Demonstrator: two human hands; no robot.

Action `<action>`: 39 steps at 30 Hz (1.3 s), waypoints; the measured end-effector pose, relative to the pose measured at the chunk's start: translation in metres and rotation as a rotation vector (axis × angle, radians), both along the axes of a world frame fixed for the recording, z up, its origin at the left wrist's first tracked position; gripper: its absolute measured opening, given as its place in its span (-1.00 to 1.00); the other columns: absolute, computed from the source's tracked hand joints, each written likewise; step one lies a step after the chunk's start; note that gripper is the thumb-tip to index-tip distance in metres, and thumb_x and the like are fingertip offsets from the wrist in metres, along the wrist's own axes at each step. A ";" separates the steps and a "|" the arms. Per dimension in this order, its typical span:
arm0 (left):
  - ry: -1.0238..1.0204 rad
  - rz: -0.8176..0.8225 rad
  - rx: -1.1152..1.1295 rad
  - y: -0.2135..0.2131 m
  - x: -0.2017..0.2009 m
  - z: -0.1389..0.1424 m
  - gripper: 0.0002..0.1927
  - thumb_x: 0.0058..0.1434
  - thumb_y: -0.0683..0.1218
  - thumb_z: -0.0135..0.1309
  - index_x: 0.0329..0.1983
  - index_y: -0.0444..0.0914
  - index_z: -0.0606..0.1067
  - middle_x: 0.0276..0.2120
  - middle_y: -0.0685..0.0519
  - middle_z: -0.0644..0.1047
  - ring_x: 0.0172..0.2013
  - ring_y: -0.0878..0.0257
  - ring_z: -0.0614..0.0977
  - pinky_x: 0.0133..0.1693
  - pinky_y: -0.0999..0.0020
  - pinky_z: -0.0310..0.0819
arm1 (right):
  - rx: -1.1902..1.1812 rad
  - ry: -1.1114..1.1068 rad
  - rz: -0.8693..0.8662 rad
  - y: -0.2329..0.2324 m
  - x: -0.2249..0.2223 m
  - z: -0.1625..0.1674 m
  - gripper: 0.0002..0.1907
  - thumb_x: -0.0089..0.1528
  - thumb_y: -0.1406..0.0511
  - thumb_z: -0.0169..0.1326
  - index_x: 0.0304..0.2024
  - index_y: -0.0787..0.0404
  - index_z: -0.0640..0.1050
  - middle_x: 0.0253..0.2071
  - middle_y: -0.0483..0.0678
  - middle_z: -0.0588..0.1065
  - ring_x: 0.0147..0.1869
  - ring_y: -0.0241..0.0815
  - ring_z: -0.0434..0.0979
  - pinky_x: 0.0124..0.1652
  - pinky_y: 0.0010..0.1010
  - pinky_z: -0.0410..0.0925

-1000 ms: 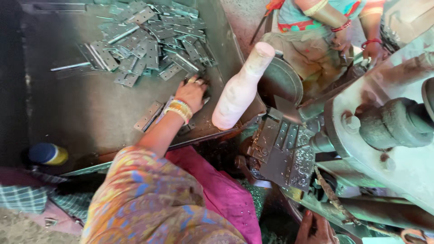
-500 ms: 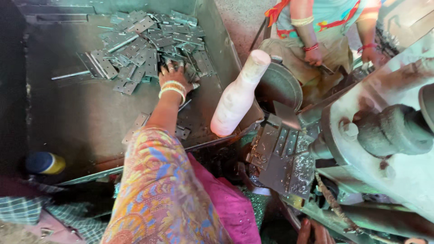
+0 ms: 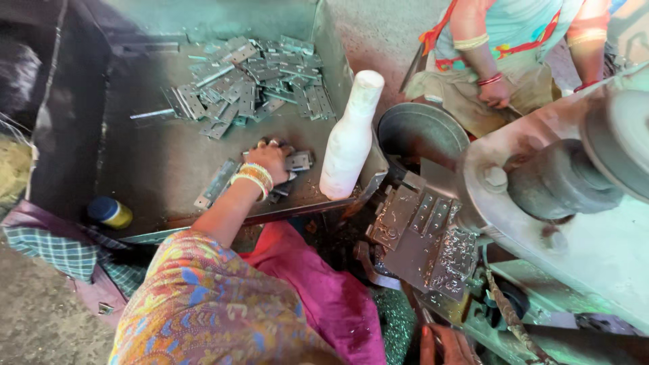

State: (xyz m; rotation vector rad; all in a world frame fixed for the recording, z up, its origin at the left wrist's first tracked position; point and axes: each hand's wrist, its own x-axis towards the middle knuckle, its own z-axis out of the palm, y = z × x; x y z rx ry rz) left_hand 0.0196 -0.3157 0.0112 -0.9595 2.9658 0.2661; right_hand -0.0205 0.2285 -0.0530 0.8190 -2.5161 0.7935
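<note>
Head view: left hand (image 3: 270, 159) closed over a few hinge plates (image 3: 297, 161) near the tray's (image 3: 155, 169) front; main hinge pile (image 3: 250, 84) remains behind. Right hand unseen.

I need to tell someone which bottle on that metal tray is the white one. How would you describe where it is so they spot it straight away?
Start at the big grey metal tray strewn with flat metal hinges. Go to its near right corner, beside the round metal bowl. The white bottle stands there, to the right of the left hand. It is the only tall, upright, white thing on the tray; everything else lies flat and grey.
</note>
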 end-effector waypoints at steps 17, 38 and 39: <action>-0.012 -0.079 -0.224 0.062 0.031 0.011 -0.72 0.36 -0.09 -0.10 0.09 -0.15 0.49 0.02 -0.01 0.61 0.14 0.07 0.58 0.13 0.02 0.47 | 0.094 -0.046 0.043 -0.020 0.028 0.035 -0.85 0.13 0.18 0.20 -0.30 0.06 0.66 -0.32 0.03 0.64 -0.21 0.05 0.69 -0.16 -0.13 0.50; 0.303 0.100 -0.449 0.073 0.096 0.025 -0.62 0.24 -0.11 -0.04 0.12 -0.18 0.50 0.06 -0.10 0.58 0.12 -0.03 0.53 0.02 -0.04 0.42 | 0.275 -0.189 -0.261 -0.033 0.090 0.084 -0.77 0.27 0.05 0.08 -0.17 -0.04 0.61 -0.14 -0.13 0.58 -0.19 0.07 0.64 -0.28 -0.10 0.45; 0.308 0.139 -0.404 0.073 0.099 0.025 -0.65 0.22 -0.13 0.00 0.09 -0.15 0.51 0.06 -0.08 0.58 0.13 -0.03 0.52 0.04 -0.06 0.40 | 0.285 -0.179 -0.261 -0.033 0.091 0.083 -0.76 0.27 0.04 0.07 -0.17 -0.04 0.61 -0.15 -0.13 0.58 -0.19 0.07 0.64 -0.28 -0.10 0.45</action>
